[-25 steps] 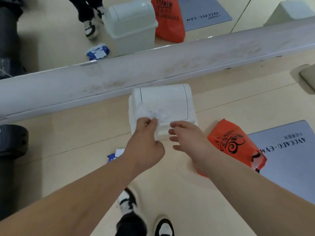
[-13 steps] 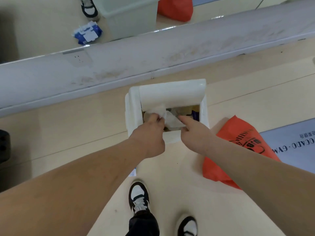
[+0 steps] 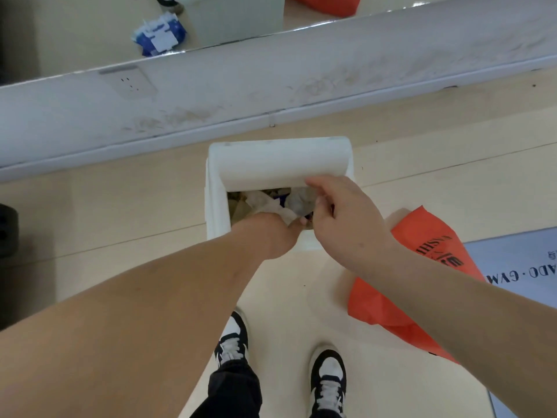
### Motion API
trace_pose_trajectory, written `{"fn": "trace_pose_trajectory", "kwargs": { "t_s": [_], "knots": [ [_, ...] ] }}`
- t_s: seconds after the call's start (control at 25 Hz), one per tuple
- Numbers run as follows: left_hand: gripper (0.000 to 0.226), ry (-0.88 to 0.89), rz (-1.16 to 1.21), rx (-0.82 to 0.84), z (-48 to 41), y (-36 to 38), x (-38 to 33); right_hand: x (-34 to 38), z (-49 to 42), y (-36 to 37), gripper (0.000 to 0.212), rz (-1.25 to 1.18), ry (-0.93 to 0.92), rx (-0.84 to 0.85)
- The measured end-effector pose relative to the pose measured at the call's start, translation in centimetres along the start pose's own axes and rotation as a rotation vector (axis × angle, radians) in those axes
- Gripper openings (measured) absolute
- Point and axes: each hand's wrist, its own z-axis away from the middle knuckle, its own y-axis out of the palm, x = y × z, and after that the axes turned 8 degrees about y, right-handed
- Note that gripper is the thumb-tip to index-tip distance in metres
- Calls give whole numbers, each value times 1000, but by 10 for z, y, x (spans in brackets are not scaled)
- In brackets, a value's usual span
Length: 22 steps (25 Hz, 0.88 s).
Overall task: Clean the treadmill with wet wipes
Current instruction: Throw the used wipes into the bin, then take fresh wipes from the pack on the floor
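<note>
Pale wooden floor runs under me, with a pair of black-and-white trainers planted nearest the camera. Past them both bare forearms reach down to a white swing-lid bin that stands on the floor close to the wall. I read this as the disposal step. The left hand dips into the bin's mouth with its fingers curled out of sight. A crumpled used wipe lies right at its knuckles among other rubbish, and I cannot tell whether the fingers pinch it or merely touch it. The right hand has its fingers loosely bent, with the forefinger pressing the lid back so the opening is clear. Just right of the bin lie an orange bag and a grey mat. Farther off, a scuffed white skirting carries a mirror, which reflects a blue wipes pack. No treadmill is in view. Next I would want the wipe dropped, both hands drawn out and the lid left to swing shut. Then comes a fresh wipe from the pack, whose real place I cannot see.
</note>
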Motion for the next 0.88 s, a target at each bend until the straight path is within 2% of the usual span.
{"fn": "trace_pose_trajectory", "kwargs": {
  "t_s": [0.12,0.24,0.32,0.48,0.6,0.68,0.8,0.88],
  "knots": [
    [44,44,-124,-229,31,9,-7,7,5,-17,51,91,-133,5],
    [33,130,-114,-468,67,22,-1,18,2,-22,58,282,-235,63],
    [30,180,-18,-546,86,32,3,23,-3,-24,65,405,-248,180],
    [31,96,217,-515,122,50,0,16,-16,-19,77,565,-113,450],
    [34,10,287,-514,136,65,1,14,-25,-19,81,590,-42,514],
    [36,-23,347,-517,141,76,10,23,-25,-16,79,639,-51,465],
    [36,-60,460,-508,143,101,22,37,3,13,76,645,-222,238],
    [36,-93,550,-503,149,122,34,45,38,50,73,575,-303,283]
  ]
}}
